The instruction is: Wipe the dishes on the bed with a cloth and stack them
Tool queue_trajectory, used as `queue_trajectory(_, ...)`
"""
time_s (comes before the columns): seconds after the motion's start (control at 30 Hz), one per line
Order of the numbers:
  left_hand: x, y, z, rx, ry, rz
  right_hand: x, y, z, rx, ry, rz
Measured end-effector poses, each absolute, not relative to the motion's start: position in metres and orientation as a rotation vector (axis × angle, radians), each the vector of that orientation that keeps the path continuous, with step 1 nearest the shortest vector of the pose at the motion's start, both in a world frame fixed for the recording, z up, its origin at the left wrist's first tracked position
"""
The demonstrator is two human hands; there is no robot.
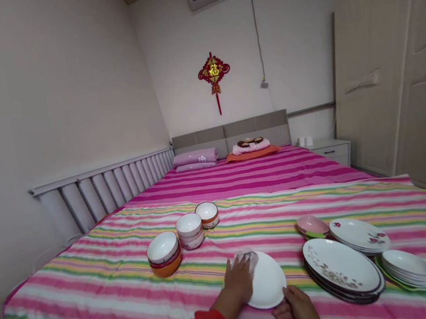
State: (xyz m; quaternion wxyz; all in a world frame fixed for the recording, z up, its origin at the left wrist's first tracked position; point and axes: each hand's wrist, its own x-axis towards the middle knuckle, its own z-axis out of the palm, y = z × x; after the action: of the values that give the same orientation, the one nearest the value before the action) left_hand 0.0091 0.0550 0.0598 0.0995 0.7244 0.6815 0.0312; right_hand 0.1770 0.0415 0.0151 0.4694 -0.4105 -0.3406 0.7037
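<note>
A plain white plate (268, 281) is held just above the striped bedspread (108, 291) near the front edge. My right hand (295, 304) grips the plate's near rim from below. My left hand (239, 279), in a red sleeve, presses a whitish cloth (247, 257) against the plate's left side. Both hands are closed on what they hold.
Stacked bowls (164, 252) (190, 230) (207, 214) stand to the left. Stacks of flowered plates (341, 268) (359, 234), small white dishes (407, 267) and pink dishes (312, 226) lie to the right. Pillows lie at the headboard; a wardrobe and nightstand stand at the right.
</note>
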Motion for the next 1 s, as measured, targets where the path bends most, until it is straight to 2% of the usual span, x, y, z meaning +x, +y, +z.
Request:
queue_trajectory(0.23,0.023,-0.007,0.067,2.191,1.795,0.12,0.173,0.046,0.009,-0.998,-0.812,1.708)
queue_trajectory(0.4,0.057,0.005,0.087,2.274,1.578,0.086,0.174,0.041,0.02,-1.033,-0.82,1.644)
queue_trajectory(0.6,0.07,0.054,0.082,2.259,1.696,0.014,0.175,0.042,0.02,-1.103,-0.829,1.668)
queue_trajectory(0.73,0.05,0.069,0.079,2.221,1.836,0.094,0.177,0.042,0.019,-1.072,-0.848,1.662)
queue_trajectory(1.0,0.009,0.012,0.082,2.135,2.065,0.177,0.177,0.036,0.028,-1.05,-0.862,1.679)
